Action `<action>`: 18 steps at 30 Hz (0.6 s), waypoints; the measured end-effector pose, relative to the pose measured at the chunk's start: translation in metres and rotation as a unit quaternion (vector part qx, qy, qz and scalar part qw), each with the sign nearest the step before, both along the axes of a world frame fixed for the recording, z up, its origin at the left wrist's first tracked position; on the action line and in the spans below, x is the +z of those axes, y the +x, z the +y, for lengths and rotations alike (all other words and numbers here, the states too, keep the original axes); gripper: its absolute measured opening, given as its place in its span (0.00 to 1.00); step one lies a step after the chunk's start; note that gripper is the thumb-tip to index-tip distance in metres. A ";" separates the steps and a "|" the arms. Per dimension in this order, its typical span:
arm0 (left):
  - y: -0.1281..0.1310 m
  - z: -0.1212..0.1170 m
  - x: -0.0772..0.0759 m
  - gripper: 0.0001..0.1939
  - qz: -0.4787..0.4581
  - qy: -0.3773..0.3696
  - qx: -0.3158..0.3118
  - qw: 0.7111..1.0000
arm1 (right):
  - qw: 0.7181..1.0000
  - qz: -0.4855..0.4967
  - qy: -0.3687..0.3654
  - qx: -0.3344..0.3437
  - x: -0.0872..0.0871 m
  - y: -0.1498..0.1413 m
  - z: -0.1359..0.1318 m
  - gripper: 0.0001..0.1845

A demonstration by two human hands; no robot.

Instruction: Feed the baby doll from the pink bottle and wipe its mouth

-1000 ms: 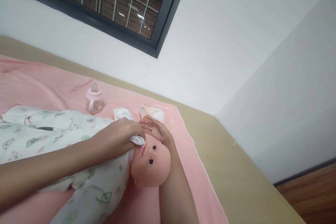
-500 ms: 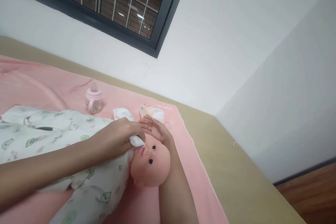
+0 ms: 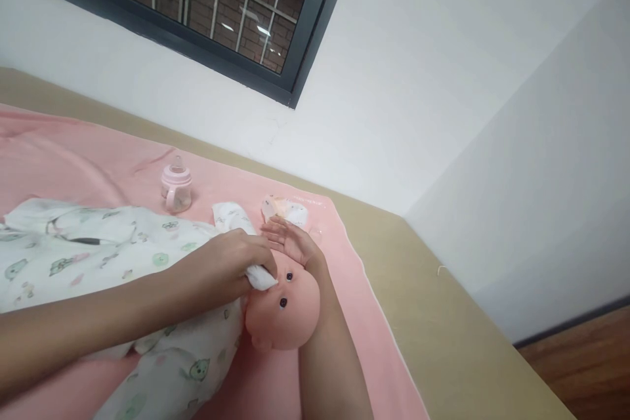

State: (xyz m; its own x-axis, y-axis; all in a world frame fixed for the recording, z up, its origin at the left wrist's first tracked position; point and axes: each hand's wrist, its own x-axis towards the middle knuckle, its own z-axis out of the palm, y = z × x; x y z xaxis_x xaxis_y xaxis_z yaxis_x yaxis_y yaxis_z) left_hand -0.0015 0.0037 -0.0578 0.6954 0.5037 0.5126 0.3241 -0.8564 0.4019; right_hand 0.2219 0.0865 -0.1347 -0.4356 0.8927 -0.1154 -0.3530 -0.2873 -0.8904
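A baby doll [image 3: 290,318] lies on its back, its bald head to the right. It wears a white romper [image 3: 147,256] with green animal prints. My left hand [image 3: 241,262] is closed in a pinch on a white cloth [image 3: 260,277]. The cloth rests against the doll's face, near the nose, and hides its mouth. My right forearm passes under or beside the doll's head. Beyond the head, my right hand [image 3: 293,239] lies palm up with its fingers stretched out, holding nothing visible.
On the pink blanket [image 3: 378,341] stands a clear baby bottle [image 3: 176,190] with a pink collar and handle. Near my right hand is a small pale item [image 3: 295,212], partly hidden. A tan surface [image 3: 423,302] borders the blanket; white walls and a barred window [image 3: 197,6] lie behind.
My left hand has moved slightly right and down with the cloth, from beside the doll's mouth to near its nose, covering the mouth. My right hand has hardly moved.
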 end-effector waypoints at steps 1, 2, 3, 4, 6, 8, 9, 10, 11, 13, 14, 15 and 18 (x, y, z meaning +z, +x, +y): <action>0.000 0.000 -0.001 0.13 -0.007 0.002 -0.004 1.000 | 1.000 -0.001 0.001 0.001 -0.001 0.000 0.001 0.22; 0.000 0.000 -0.001 0.13 -0.016 0.003 -0.005 1.000 | 1.000 -0.002 0.000 0.001 -0.001 0.000 0.001 0.22; -0.001 0.000 -0.002 0.13 -0.025 0.002 -0.003 1.000 | 1.000 -0.004 -0.002 0.000 -0.001 0.001 0.002 0.21; -0.001 0.000 -0.002 0.13 -0.034 0.001 0.002 0.999 | 1.000 -0.004 -0.003 0.000 -0.002 0.001 0.002 0.21; 0.000 0.001 -0.003 0.13 -0.039 -0.005 0.008 0.999 | 1.000 -0.006 -0.005 0.000 -0.002 0.002 0.003 0.21; 0.000 0.001 -0.002 0.14 -0.033 -0.010 0.013 0.999 | 1.000 -0.006 -0.003 0.002 -0.003 0.002 0.004 0.22; 0.001 0.001 -0.002 0.14 -0.030 -0.010 0.012 0.999 | 1.000 -0.005 -0.002 0.003 -0.003 0.002 0.004 0.22; 0.001 0.001 -0.001 0.14 -0.029 -0.008 0.009 1.000 | 1.000 -0.004 -0.001 0.003 -0.003 0.002 0.004 0.22; 0.001 0.002 -0.001 0.15 -0.031 -0.005 0.007 0.999 | 1.000 -0.001 -0.001 0.004 -0.003 0.002 0.004 0.21; 0.002 0.002 0.000 0.15 -0.032 0.001 0.006 0.999 | 1.000 0.004 -0.001 0.007 -0.004 0.002 0.004 0.19; 0.002 0.002 0.000 0.15 -0.029 0.003 0.009 1.000 | 1.000 0.004 -0.001 0.007 -0.004 0.002 0.004 0.19; 0.002 0.002 0.000 0.14 -0.022 0.003 0.015 1.000 | 1.000 0.003 -0.001 0.007 -0.003 0.002 0.004 0.20; 0.002 0.002 -0.001 0.14 0.007 0.001 0.025 1.000 | 1.000 0.000 -0.003 0.002 -0.003 0.001 0.004 0.21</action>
State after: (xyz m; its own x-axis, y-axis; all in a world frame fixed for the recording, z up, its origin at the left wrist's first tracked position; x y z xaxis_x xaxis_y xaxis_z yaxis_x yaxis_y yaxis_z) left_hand 0.0005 0.0056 -0.0585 0.6761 0.5370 0.5045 0.3724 -0.8399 0.3949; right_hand 0.2232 0.0901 -0.1373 -0.4399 0.8898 -0.1211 -0.3523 -0.2950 -0.8882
